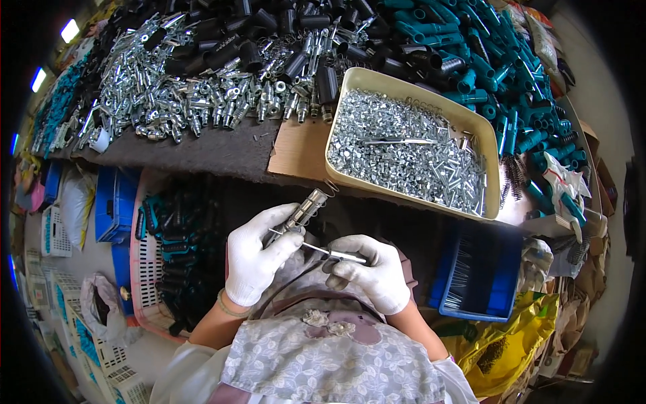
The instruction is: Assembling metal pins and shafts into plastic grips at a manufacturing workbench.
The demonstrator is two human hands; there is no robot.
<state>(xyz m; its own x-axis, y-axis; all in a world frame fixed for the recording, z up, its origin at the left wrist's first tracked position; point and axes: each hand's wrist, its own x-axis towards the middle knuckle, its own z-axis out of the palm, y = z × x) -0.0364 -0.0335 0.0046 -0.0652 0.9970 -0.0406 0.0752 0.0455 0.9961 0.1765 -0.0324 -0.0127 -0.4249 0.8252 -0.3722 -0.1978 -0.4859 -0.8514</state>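
Note:
Both hands wear white gloves and meet over my lap, below the front edge of the bench. My left hand (254, 254) is closed around a shiny metal cylinder (308, 209), tilted up to the right, with a thin coil spring (330, 188) at its upper end. In the fingers of my right hand (371, 271) lies a slim metal tool (347, 256) with a thicker handle. Its thin straight shaft reaches left to the lower part of the cylinder by my left thumb. Whether the shaft's tip enters the cylinder is hidden.
A cream tray (404, 192) of small metal parts stands at the bench edge. Behind it lie metal fittings (202, 94), black tubes (250, 55) and teal tubes (481, 67). Below are a pink basket (138, 259) at left, and a blue bin (474, 312) and yellow bag (528, 337) at right.

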